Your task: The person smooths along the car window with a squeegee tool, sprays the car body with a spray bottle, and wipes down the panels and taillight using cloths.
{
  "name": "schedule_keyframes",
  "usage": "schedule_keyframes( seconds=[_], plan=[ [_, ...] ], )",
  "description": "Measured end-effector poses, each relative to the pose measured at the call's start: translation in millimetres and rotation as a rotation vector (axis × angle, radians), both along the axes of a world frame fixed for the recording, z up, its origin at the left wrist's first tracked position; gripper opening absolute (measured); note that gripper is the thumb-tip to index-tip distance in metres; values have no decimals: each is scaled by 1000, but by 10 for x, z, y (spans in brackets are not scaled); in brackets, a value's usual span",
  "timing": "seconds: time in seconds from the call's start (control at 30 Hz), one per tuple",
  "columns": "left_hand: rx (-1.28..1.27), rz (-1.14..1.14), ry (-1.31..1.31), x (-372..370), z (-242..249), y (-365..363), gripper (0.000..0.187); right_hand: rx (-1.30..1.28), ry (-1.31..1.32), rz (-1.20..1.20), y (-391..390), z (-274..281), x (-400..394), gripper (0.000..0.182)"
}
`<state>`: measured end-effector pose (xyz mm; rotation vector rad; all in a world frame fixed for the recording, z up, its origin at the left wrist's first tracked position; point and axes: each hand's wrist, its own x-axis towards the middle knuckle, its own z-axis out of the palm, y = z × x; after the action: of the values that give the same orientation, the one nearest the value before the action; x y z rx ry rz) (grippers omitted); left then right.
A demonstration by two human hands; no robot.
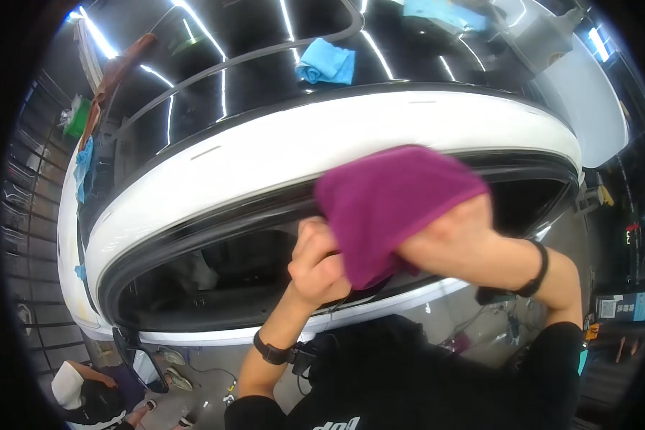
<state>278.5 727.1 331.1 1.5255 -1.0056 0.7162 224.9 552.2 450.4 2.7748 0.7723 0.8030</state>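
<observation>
A purple microfiber cloth (401,201) hangs spread between my hands, in front of the side windows of a white car (279,140). My left hand (315,261) is closed in a fist at the cloth's left edge, gripping it. At the cloth's right side is my right hand (448,233), bent over with its fingers hidden behind the fabric; it holds that side up. Behind the cloth runs the black window trim (215,226), partly covered by it. Slight blur softens the right hand and cloth.
On the glossy black roof lies a folded blue cloth (326,62); another blue cloth (448,13) rests farther back. The side mirror (145,365) juts out at lower left, near a crouching person (97,390). Cables and small items lie on the floor (480,326).
</observation>
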Motion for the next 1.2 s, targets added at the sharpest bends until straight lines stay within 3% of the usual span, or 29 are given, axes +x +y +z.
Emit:
schedule_keyframes(
  seconds=[0.1, 0.2, 0.3, 0.37, 0.47, 0.5, 0.57, 0.67, 0.7, 0.77, 0.83, 0.93, 0.97, 1.0, 1.07, 1.17, 1.2],
  plan=[
    [-40, -210, -89, 84, -18, -8, 24, 79, -45, -90, -624, -17, -200, 34],
    [-35, -231, -79, 55, -7, -18, 25, 7, -34, -157, -644, -12, -258, 32],
    [-39, -294, -67, 64, -94, 51, 22, 25, -100, -19, -122, -115, -47, 27],
    [65, -102, 7, -18, -161, 173, 22, 52, -110, -10, 156, -168, -9, 17],
    [-10, -137, 304, -31, -225, 185, 26, 24, -15, -57, 166, -111, -48, 9],
    [-134, -171, -14, 51, -189, 144, 27, 48, 66, -92, -1, -64, -137, 13],
    [-55, -244, -62, 79, -125, 141, 29, 141, -53, -85, -509, -93, -209, 23],
    [-39, -296, -45, 78, -106, 113, 32, 463, 80, -303, -998, -140, -354, 31],
    [-23, -305, -44, 105, -121, 150, 33, 357, 94, -335, -1007, -95, -349, 31],
    [-20, -337, -35, 103, -55, 177, 34, 435, 212, -319, -825, -28, -243, 29],
    [-28, -379, -8, 117, -74, 225, 33, 384, 149, -138, -441, -108, -140, 29],
    [-211, -311, 2, 61, -207, 166, 25, 30, -106, 71, -12, -345, -58, 30],
    [-177, -226, 35, -1, -309, 223, 27, -8, -150, 80, 141, -353, -8, 26],
    [83, -256, 340, -96, -351, 469, 28, -8, -165, 68, 305, -321, 44, 22],
    [357, -265, 639, -162, -294, 547, 28, 48, -119, 26, 449, -246, 61, 16],
    [-134, -138, -39, 73, -349, 344, 32, 214, 40, 4, 70, -121, 4, 11],
    [30, -89, -109, 95, -444, 491, 34, 171, 29, -27, -205, -88, -43, 13]
  ],
)
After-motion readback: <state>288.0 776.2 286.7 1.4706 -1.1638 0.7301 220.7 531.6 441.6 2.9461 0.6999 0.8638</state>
